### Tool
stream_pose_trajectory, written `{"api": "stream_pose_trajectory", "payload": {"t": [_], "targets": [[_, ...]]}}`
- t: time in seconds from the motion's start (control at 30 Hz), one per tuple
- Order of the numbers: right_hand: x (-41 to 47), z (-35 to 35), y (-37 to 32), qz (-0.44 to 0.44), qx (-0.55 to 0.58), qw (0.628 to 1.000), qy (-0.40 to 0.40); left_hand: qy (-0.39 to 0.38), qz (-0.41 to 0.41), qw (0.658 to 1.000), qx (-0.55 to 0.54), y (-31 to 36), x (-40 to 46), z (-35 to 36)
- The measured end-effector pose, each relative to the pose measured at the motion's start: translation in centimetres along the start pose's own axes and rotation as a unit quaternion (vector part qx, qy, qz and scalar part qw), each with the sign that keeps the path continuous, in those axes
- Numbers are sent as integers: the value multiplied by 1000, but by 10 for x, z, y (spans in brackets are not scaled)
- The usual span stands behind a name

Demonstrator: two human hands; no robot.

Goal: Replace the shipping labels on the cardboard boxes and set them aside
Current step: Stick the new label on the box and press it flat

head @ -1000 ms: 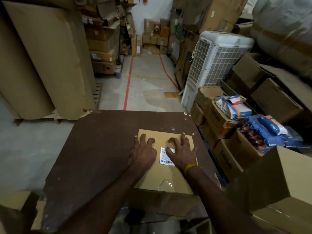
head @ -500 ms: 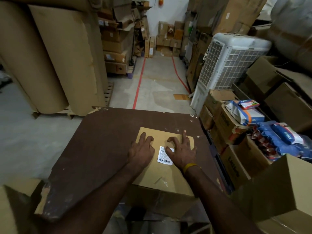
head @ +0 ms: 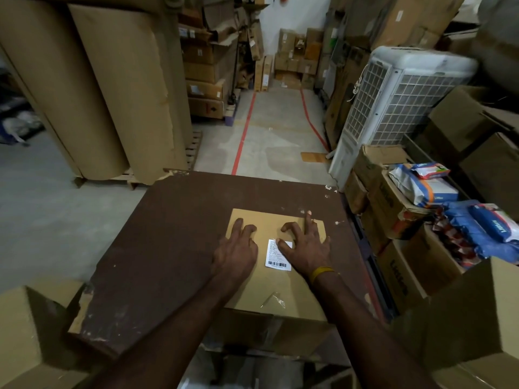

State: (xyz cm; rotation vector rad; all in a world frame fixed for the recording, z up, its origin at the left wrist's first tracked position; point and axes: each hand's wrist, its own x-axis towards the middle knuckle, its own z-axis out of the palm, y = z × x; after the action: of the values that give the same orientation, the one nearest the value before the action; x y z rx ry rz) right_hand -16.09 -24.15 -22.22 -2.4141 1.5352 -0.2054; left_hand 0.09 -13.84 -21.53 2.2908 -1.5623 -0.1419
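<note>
The cardboard box [head: 276, 279] lies flat on the brown table [head: 168, 248]. On the box top, the left hand [head: 236, 249] rests flat, fingers relaxed. Beside it, the right hand [head: 307, 244] spreads wide, thumb pressing the white label [head: 277, 255].

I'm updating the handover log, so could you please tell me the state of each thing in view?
cardboard box: closed, flat on the table.
shipping label: stuck on the box top.
left hand: flat on the box.
right hand: thumb on the label, fingers spread.
</note>
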Motion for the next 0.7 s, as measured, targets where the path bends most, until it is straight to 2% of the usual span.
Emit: {"api": "stream_pose_trajectory", "payload": {"t": [0.7], "targets": [[0,2,1,5,25,1000,2,-17,-20,1000,-3,8,-6,-14]]}}
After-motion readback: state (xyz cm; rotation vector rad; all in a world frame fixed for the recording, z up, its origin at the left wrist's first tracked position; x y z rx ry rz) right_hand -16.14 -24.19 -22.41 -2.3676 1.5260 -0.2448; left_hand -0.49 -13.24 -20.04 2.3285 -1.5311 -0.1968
